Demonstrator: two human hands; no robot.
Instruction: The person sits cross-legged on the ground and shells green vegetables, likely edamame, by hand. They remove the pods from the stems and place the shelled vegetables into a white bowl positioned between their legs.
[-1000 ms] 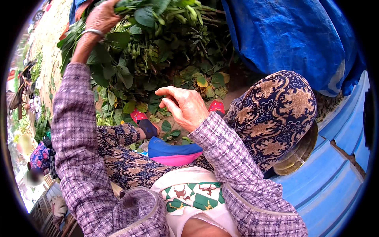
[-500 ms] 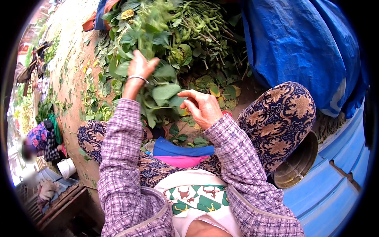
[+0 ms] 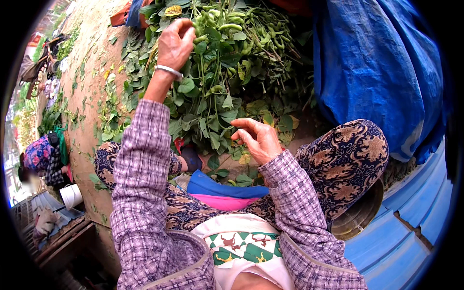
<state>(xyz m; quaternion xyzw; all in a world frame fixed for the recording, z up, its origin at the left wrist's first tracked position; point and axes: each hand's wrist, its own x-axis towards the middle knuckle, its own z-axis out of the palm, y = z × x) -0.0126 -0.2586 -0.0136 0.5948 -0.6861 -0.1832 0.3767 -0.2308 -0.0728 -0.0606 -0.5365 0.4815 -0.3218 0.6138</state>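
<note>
A heap of leafy green soybean plants [image 3: 222, 63] with plump pods lies in front of me. My left hand [image 3: 176, 42], with a silver bangle at its wrist, is at the heap's upper left. Its fingers are curled in against a soybean plant [image 3: 205, 26] beside the pods; the fingertips are partly hidden. Leaves and stalks trail from there toward my lap. Lower and to the right, my right hand [image 3: 259, 140] hovers near the drooping leaves. Its thumb and forefinger are bent but apart, and nothing shows between them.
A blue tarp [image 3: 372, 72] hangs at the right, above blue corrugated sheets [image 3: 401, 241]. Beside my right knee stands a metal pot [image 3: 360, 217]. Loose leaves litter the ground at left. Farther left, a person in a floral top [image 3: 37, 154] bends near a white bucket [image 3: 71, 195].
My left hand has moved up and away from me, deeper over the heap. The leafy bunch it held is no longer blurred over the heap. My right hand has shifted slightly down and right.
</note>
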